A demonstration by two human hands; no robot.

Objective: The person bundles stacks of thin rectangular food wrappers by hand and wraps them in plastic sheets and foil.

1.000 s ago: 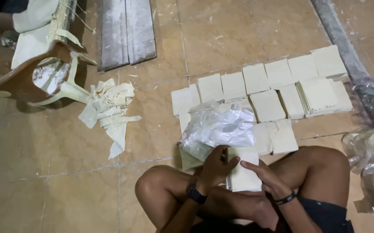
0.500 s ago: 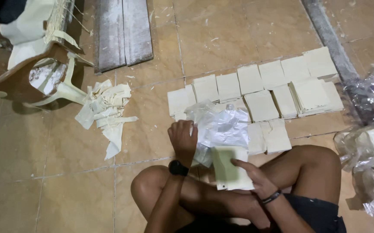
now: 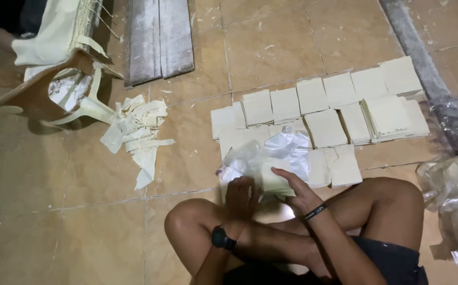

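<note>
A small stack of pale cream square sheets (image 3: 274,182) lies on the tan tiled floor (image 3: 81,221) just in front of the seated person's bent knees, half inside a crumpled clear plastic bag (image 3: 281,153). The stack sits directly ahead of both hands, with no clear long axis. The right hand (image 3: 296,191) is nearer, its fingers spread flat over the stack's top and near edge, a loose grip resting on it rather than clamped. The left hand (image 3: 242,196) curls beside the stack at the bag's mouth; whether it pinches the plastic cannot be told. Beyond the bag, rows of similar cream stacks (image 3: 345,105) cover the floor. Cream offcut strips (image 3: 136,129) lie well to the left.
</note>
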